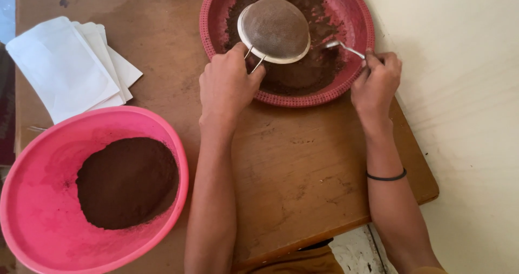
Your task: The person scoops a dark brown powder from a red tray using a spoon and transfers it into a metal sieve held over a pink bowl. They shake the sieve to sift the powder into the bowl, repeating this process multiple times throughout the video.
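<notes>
Pink bowl [48, 220] (white pouches [65, 68] behind)

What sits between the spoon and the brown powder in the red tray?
Nothing visible. The spoon in the right hand reaches the powder beside the sieve, which the left hand holds over the tray.

This looks like a home kitchen or a small home food-making corner, though the narrow view leaves that uncertain. A worn wooden table [292, 166] stands against a plain cream wall [465, 117]. On it are 2 plastic bowls of brown powder [127, 182], a wire sieve [274, 29], a spoon [346, 48] and a stack of white paper packets [65, 68].
</notes>
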